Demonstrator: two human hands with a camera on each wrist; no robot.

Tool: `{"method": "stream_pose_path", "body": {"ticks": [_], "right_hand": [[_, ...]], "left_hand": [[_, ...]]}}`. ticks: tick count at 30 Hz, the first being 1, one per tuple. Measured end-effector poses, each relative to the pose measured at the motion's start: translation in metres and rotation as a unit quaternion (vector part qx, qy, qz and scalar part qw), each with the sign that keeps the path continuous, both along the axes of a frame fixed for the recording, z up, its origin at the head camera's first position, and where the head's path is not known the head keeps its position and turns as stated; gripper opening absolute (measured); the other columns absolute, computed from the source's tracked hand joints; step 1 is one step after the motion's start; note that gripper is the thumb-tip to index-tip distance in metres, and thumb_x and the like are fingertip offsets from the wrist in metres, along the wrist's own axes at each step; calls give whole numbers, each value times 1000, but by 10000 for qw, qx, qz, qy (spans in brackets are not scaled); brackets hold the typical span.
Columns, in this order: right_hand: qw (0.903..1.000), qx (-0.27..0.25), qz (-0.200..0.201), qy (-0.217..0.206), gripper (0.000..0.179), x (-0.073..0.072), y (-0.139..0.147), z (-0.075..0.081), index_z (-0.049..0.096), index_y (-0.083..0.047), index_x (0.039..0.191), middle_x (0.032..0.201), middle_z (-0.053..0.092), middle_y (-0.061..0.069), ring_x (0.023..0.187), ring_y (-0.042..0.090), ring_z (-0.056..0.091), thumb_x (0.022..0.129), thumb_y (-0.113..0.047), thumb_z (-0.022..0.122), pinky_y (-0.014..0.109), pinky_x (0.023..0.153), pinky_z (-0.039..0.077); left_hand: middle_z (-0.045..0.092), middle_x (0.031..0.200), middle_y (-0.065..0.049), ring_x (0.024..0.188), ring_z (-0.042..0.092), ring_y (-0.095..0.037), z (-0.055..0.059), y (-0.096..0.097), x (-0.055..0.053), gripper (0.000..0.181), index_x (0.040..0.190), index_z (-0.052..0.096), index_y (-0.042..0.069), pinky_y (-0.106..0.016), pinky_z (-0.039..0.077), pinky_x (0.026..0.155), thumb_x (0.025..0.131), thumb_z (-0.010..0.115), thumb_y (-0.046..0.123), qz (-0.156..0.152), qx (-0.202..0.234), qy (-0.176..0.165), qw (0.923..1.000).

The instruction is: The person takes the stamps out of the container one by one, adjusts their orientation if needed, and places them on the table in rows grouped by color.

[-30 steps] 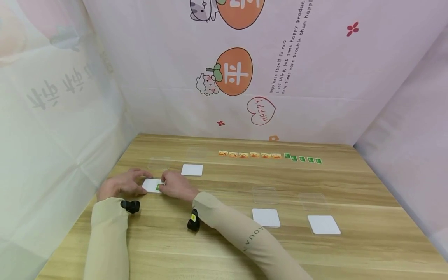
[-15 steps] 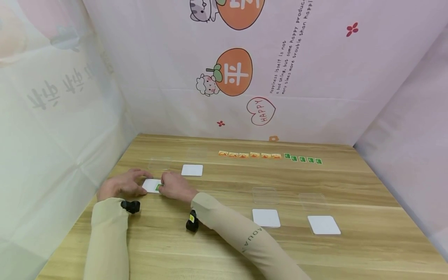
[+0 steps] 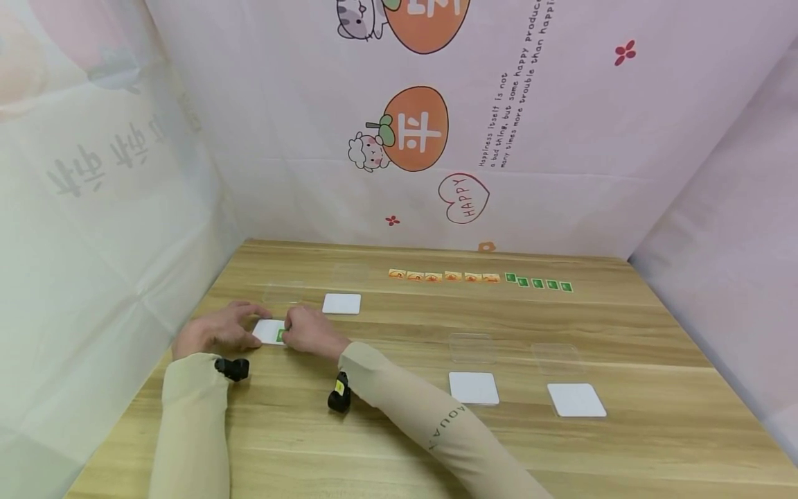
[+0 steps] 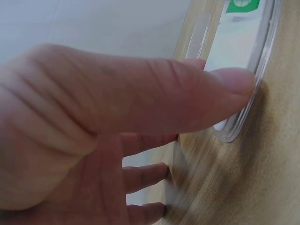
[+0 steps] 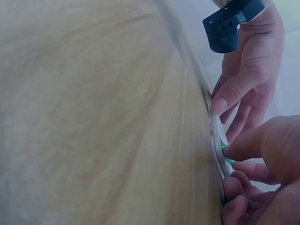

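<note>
At the table's left, my left hand (image 3: 226,327) holds a white rounded card (image 3: 264,332) in a clear plastic frame (image 4: 228,137). Its thumb lies over the near edge and the index finger reaches the far side. My right hand (image 3: 314,331), fingers curled, pinches a small green picture card (image 3: 280,336) at the white card's right end. In the right wrist view, the right thumb (image 5: 243,144) lies on the green card's edge. Part of the green card is hidden behind the right fingers.
Another white card (image 3: 341,303) lies just behind, and two more (image 3: 474,388) are at the right. Clear plastic covers (image 3: 471,348) lie near them. Orange picture cards (image 3: 453,276) and green ones (image 3: 538,283) form a row at the back, before a printed curtain (image 3: 312,138).
My right hand and wrist have shifted slightly left and toward me, and the green card moves slightly with them. The left hand keeps its place on the white card.
</note>
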State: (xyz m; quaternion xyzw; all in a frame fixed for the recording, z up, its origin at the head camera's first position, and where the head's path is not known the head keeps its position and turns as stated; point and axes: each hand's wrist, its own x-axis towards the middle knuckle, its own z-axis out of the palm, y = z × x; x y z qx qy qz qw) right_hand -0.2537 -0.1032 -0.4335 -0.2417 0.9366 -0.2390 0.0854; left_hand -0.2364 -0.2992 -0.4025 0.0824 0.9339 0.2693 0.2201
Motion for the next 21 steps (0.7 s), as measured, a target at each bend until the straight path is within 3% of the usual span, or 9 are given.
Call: {"method": "stream_pose_path", "body": {"ticks": [6,13,21], "right_hand": [[9998,-181,2,-49,14,0,0,1,68,-9,99,90,63,-4,64,6,51,87,-16,69,18,55,42],[9991,-420,71,59,4,0,2,0,67,-12,91,85,62,-5,66,5,51,87,-10,66,17,57,41],[9976,-691,102,17,5,-2,6,-2,64,-13,85,78,57,-6,62,5,48,89,-9,64,17,54,38]], "left_hand": [[16,156,-25,120,34,-46,1,-1,-1,54,137,52,15,-54,38,93,87,71,20,27,-28,-17,10000],[17,155,-27,116,36,-45,1,0,-1,55,136,53,15,-53,38,91,86,73,20,-3,-58,40,10000],[19,155,-27,117,37,-45,0,1,-2,53,135,54,17,-55,38,92,86,73,20,-56,-157,82,9998]]}}
